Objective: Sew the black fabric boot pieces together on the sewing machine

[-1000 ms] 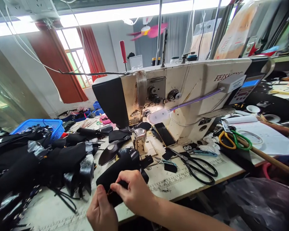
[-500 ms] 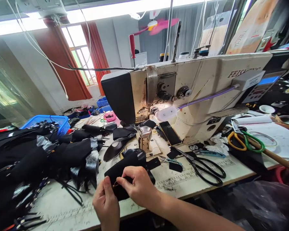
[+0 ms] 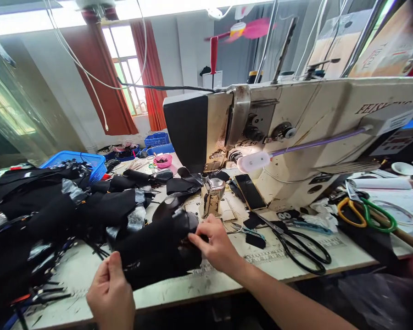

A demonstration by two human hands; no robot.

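A black fabric piece with a shiny dark end is stretched between my two hands above the table's front edge. My left hand is closed on its left end, thumb on top. At the right end, by the shiny part, my right hand pinches the piece between thumb and fingers. Just behind it stands the post of a sewing machine, under the lit needle area. A dark, smooth, rounded piece lies beside the post, partly covered by the fabric.
Black pieces are heaped on the left, in front of a blue basket. To the right lie black-handled scissors, small blue snips, a phone and scissors with yellow and green handles. A pink bowl stands farther back.
My hands have moved apart, the left one leftward and the right one up and right, spreading the black piece between them. The view has shifted slightly.
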